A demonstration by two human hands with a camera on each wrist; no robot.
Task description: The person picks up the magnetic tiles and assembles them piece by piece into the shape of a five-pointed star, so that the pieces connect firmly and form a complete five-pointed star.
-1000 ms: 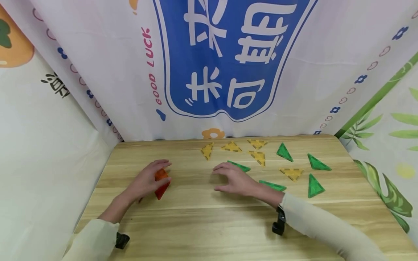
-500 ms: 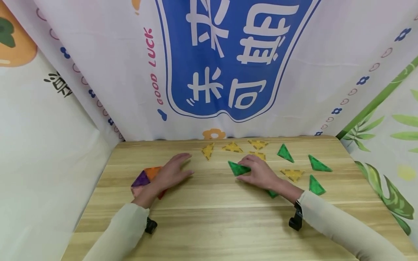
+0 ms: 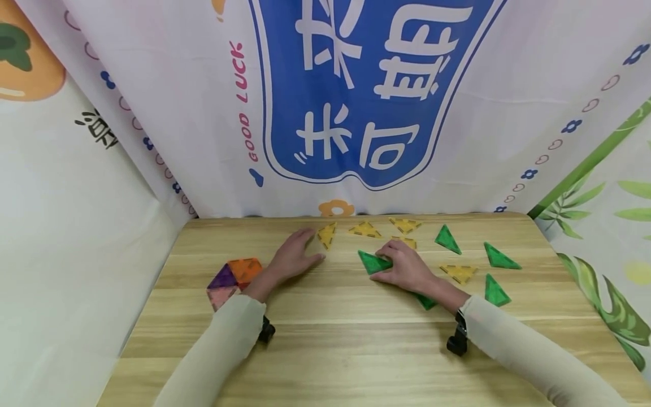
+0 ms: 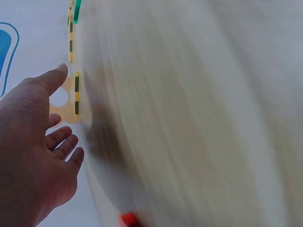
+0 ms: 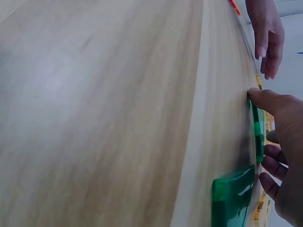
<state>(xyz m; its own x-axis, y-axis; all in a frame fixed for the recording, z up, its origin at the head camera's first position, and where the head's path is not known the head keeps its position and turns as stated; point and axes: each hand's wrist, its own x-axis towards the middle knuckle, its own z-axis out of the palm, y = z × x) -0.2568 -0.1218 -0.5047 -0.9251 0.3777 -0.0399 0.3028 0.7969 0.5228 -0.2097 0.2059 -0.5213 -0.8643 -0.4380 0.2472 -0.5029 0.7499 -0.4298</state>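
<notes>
My right hand (image 3: 407, 268) pinches a translucent green triangle tile (image 3: 372, 262) lying at the middle of the table. In the right wrist view, thumb and fingers meet opposite sides of that green tile (image 5: 258, 130). My left hand (image 3: 294, 255) reaches toward the back, fingers spread and holding nothing. It is nearest to a yellow triangle tile (image 3: 327, 235), whose left side is close to the fingertips; contact is unclear. Behind the left wrist lies a cluster of tiles: orange (image 3: 247, 270), purple (image 3: 222, 277) and pink (image 3: 220, 296), partly hidden by the sleeve.
More yellow triangle tiles (image 3: 365, 229) lie along the back edge of the wooden table (image 3: 325, 350). Several green triangle tiles (image 3: 447, 239) are spread at the right, with another yellow one (image 3: 459, 273) among them. A printed cloth (image 3: 213, 186) hangs behind.
My left hand has left the tile cluster and moved right and back to beside the yellow tile. The right hand has shifted right and taken hold of the green tile.
</notes>
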